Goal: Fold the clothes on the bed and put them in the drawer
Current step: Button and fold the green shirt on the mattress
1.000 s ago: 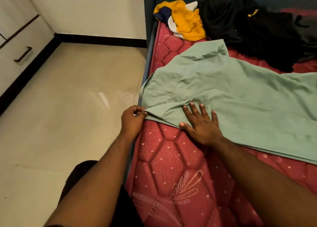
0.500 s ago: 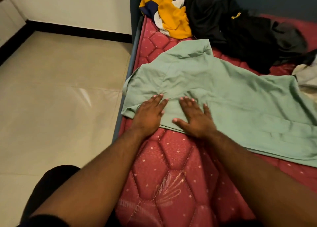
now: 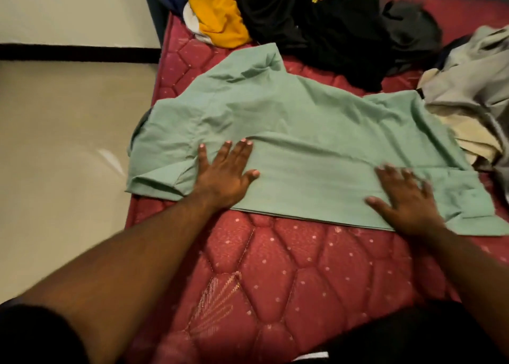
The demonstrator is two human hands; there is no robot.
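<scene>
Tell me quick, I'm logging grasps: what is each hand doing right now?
Left hand: open, fingers straight, pressing flat on the green shirt.
Right hand: open, fingers spread, flat on the same shirt; slightly blurred.

Bare red mattress [image 3: 289, 275] lies open along the near edge of the bed, while the spread green shirt [image 3: 303, 132] fills the middle, a yellow garment [image 3: 220, 19] and black clothes [image 3: 316, 25] crowd the far side, and a grey-and-cream heap [image 3: 468, 96] blocks the right, touching the shirt.
</scene>
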